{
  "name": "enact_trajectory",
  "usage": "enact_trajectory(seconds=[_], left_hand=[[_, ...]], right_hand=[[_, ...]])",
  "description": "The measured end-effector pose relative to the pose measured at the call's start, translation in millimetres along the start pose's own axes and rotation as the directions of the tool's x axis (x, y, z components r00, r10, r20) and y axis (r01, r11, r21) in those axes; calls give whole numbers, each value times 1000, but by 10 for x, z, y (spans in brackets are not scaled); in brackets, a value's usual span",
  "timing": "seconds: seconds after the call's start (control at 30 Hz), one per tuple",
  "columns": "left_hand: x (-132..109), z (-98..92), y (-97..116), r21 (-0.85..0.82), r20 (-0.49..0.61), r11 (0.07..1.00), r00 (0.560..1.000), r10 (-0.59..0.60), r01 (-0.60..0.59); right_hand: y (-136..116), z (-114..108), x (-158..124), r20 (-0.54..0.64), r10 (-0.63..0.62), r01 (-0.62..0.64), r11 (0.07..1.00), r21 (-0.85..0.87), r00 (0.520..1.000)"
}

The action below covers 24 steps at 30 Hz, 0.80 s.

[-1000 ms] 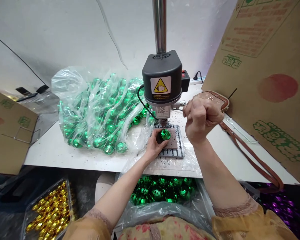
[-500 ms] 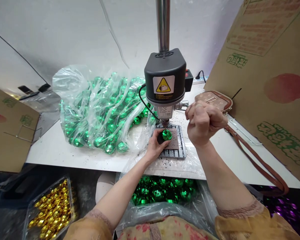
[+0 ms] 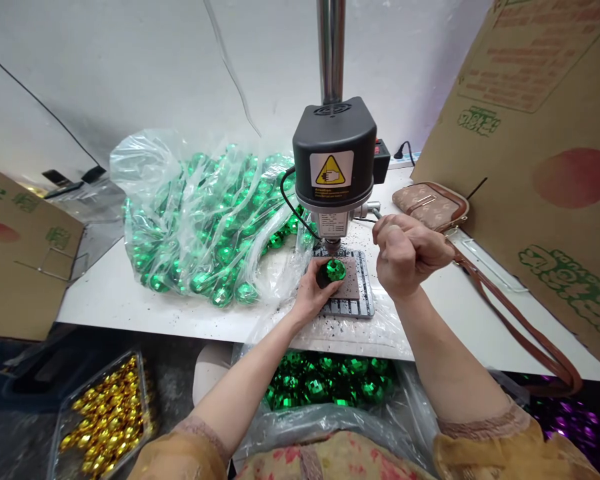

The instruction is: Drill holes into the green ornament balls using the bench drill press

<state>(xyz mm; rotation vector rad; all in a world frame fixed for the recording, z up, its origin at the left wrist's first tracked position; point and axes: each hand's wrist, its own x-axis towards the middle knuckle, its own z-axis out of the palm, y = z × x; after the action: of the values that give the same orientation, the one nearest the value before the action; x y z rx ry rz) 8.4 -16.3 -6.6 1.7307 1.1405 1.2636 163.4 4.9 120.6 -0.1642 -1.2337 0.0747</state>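
Observation:
A shiny green faceted ball stands under the chuck of a small black drill press. My left hand is closed around its left and near side, pinching it against a brown board on the slotted metal base. To the right of the motor housing, my right hand makes a fist around the feed lever; most of the lever is hidden by the fingers. The drill bit's tip is too small to make out clearly against the ball.
A clear plastic bag of green balls lies left of the press. More green balls fill a bag at my lap. A brown purse and cardboard box stand right. Gold balls sit in a tub below left.
My right fist has come down slightly with the lever. The left hand keeps its hold on the ball, and the whole view has shifted a little.

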Motion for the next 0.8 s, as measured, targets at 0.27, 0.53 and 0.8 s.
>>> enact_trajectory(seconds=[0.27, 0.53, 0.8], left_hand=[[7, -17, -4, 31, -2, 999, 1000, 23, -23], [4, -5, 6, 0, -2, 1000, 1000, 5, -5], [9, 15, -38, 22, -26, 1000, 1000, -10, 11]], right_hand=[[-11, -7, -24, 12, -22, 22, 1000, -5, 1000], [-35, -39, -119, 26, -30, 30, 1000, -5, 999], [-133, 160, 280, -113, 246, -251, 967, -34, 963]])
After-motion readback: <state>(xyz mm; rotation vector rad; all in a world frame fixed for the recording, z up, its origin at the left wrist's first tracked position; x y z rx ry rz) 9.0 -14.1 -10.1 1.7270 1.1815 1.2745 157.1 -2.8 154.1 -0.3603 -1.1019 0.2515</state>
